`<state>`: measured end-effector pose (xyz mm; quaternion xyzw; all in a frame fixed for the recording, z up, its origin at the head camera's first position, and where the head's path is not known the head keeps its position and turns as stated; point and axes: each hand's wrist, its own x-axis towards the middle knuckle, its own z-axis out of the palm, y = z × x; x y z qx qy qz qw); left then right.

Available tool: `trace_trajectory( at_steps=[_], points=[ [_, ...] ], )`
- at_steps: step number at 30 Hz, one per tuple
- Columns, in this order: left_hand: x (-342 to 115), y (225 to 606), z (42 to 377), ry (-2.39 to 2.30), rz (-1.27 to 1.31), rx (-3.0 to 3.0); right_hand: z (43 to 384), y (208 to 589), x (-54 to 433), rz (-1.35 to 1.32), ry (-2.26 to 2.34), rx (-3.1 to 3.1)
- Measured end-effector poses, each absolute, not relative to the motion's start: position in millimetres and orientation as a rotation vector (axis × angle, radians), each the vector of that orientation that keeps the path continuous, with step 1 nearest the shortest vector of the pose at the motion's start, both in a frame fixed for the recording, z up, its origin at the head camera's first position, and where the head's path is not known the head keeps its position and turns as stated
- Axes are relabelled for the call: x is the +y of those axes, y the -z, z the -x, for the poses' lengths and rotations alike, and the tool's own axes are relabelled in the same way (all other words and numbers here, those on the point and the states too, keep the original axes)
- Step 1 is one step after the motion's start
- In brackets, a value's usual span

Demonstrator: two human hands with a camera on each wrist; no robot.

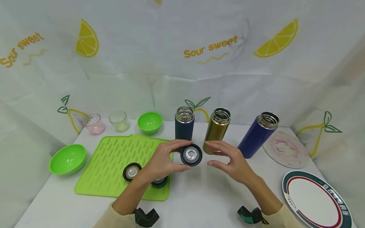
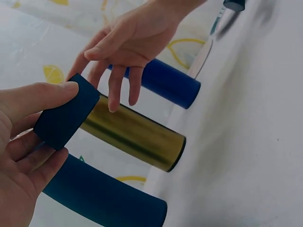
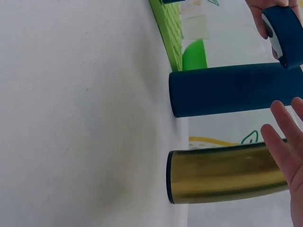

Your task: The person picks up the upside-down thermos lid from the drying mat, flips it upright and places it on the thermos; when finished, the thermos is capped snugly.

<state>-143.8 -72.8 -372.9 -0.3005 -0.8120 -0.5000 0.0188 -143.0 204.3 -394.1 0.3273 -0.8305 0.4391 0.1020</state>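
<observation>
My left hand [image 1: 162,160] pinches a dark blue bottle lid [image 1: 191,155] by its side, its silver underside turned toward me in the head view. The lid's dark blue outer wall [image 2: 66,112] shows in the left wrist view. Just right of it, my right hand [image 1: 232,160] is held up with its fingers apart and nothing between them. Behind the hands stand an uncapped dark blue bottle [image 1: 184,125], an uncapped gold bottle [image 1: 216,131] and, further right, an uncapped blue bottle [image 1: 258,135].
On the green mat [image 1: 105,167] lie another lid [image 1: 132,172] and a third lid [image 1: 159,182], partly behind my left wrist. Green bowls [image 1: 67,159] and glass cups [image 1: 118,121] stand around the mat. At right are a pink-patterned plate [image 1: 286,149] and a white plate [image 1: 313,201].
</observation>
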Motion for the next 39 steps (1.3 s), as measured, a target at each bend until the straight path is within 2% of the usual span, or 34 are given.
trace_trajectory(
  at_steps=[16, 39],
  points=[
    [-67, 376, 149, 1.586, 0.984, -2.463, 146, 394, 196, -1.066, -1.419, -2.386],
    [-60, 379, 149, 1.716, 0.952, -2.445, 147, 396, 196, -1.029, -1.678, -2.291]
  ],
)
